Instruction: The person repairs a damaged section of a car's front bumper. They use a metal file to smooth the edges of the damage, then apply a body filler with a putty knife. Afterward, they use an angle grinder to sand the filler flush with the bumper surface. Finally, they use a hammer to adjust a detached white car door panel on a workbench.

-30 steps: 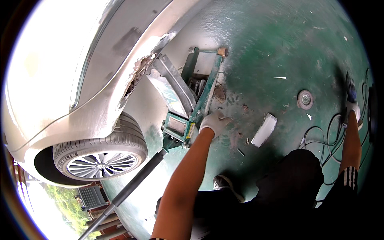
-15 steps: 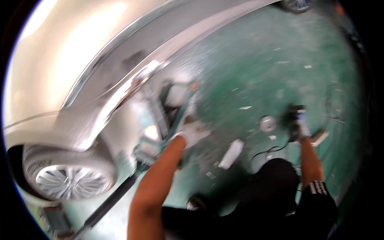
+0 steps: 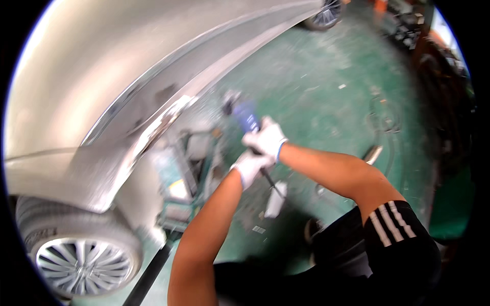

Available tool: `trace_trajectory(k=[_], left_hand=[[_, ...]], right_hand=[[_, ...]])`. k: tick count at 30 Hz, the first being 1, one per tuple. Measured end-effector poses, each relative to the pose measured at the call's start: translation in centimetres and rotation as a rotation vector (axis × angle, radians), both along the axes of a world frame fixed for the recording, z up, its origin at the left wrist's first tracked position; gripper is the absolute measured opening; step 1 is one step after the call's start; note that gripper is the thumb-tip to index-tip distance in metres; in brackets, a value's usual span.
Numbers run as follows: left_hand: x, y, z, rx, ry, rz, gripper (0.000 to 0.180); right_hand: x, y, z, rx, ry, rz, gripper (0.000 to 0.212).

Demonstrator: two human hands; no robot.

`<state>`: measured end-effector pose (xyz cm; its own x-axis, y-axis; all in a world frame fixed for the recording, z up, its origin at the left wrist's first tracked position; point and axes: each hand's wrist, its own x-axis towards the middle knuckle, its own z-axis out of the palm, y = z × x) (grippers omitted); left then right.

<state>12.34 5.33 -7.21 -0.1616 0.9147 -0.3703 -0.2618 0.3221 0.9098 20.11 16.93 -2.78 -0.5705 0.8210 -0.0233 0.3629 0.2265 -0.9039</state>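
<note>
Both of my hands wear white gloves and are closed on a corded angle grinder with a blue body. My right hand wraps around its body, while my left hand is at the rear end, where the black cord hangs down. The grinder's head is blurred and points away from me, toward the car's lower side. Left of it runs the silver car's sill, crumpled and scraped to shiny metal in one stretch.
A green floor jack with a long black handle stands under the car, beside a wheel. A white block-like piece lies on the green floor. Loose cable and shelving are at the right.
My right hand has swung left from low over the floor at the right, bringing the grinder up. My left hand has closed on its rear end.
</note>
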Motion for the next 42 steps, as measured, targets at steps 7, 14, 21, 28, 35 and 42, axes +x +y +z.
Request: trace_trajectory(k=[7, 14, 21, 28, 35, 42], left_hand=[[-3.5, -12.1, 6.6, -0.273, 0.356, 0.051, 0.041], [0.6, -18.7, 10.2, -0.655, 0.579, 0.137, 0.049], [2.9, -19.4, 10.0, -0.626, 0.620, 0.331, 0.051], [1.9, -15.9, 10.1, -0.449, 0.599, 0.237, 0.051], [0.7, -15.6, 9.5, -0.185, 0.819, 0.240, 0.060], [-2.1, -20.2, 14.0, -0.266, 0.875, 0.304, 0.057]], right_hand=[[-4.2, -7.6, -5.2, -1.237, 1.047, 0.212, 0.039], [-8.0, -16.5, -7.4, -1.990, 1.152, 0.427, 0.036], [-8.7, -16.8, -6.6, -1.949, 1.194, 0.604, 0.034], [-7.9, -12.1, -7.5, -1.959, 1.382, 0.367, 0.040], [-7.5, -9.4, -5.4, -1.710, 1.523, 0.566, 0.037], [-8.1, -11.2, -3.2, -1.730, 1.582, 0.439, 0.032]])
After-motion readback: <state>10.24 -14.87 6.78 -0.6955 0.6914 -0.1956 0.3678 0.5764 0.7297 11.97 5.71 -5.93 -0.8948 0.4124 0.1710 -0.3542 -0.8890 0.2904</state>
